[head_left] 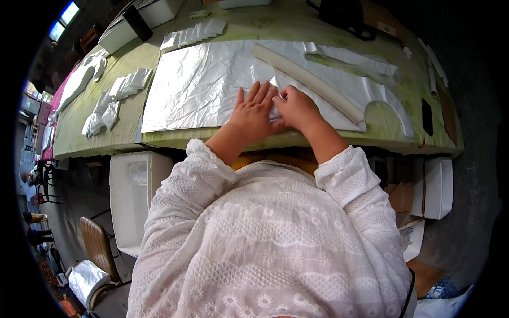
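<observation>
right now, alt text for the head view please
Two hands press on a white plastic sheet at a green table: the left hand lies flat, the right hand pinches a fold. A long white roll lies across the sheet, with folded white pieces to the left.

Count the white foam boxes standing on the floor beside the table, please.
2 in clear view: one open white foam box under the table's left end, beside the person's left sleeve, and one under the right end. More may be hidden under the table or behind the person.

Crinkled glossy plastic sheet (pixel 196 87); matt green cloth table cover (pixel 106 132)
</observation>
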Demonstrator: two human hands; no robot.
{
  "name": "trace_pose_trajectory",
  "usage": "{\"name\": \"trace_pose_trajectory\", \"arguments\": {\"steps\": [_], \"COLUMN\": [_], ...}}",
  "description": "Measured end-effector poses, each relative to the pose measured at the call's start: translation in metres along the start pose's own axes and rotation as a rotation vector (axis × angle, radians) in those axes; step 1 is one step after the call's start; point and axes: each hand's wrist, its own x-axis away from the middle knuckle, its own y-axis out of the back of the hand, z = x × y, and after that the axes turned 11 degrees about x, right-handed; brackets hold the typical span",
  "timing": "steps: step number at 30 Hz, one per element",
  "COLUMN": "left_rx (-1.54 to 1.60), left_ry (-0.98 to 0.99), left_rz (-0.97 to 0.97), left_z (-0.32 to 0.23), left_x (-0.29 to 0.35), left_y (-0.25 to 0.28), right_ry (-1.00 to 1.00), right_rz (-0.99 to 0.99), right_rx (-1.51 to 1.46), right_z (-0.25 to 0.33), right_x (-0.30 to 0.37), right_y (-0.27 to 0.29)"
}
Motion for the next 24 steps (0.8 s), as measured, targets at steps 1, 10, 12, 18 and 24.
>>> {"name": "trace_pose_trajectory", "arguments": {"steps": [1, 10, 12, 18, 24], "left_rx": [-0.008, -0.012, 0.027, 0.12, 0.344], "left_ry": [0.001, -0.211, -0.246, -0.235, -0.151], "left_rz": [-0.004, 0.124, 0.099, 0.083, -0.203], "left_z": [0.002, -0.013, -0.014, -0.013, 0.0], "left_x": [0.0, 0.049, 0.053, 0.043, 0.027], "left_y": [-0.002, 0.012, 0.011, 0.016, -0.002], "right_ry": [0.024, 0.136, 0.343, 0.714, 0.602], "right_rz": [-0.055, -0.016, -0.322, -0.517, -0.364], "right_rx": [0.003, -0.411, -0.232, 0.049, 0.001], "right_z": [-0.001, -0.033, -0.041, -0.06, -0.061], "right_x": [0.01, 0.107, 0.112, 0.071, 0.058], "right_y": [-0.002, -0.002, -0.005, -0.006, 0.002]}}
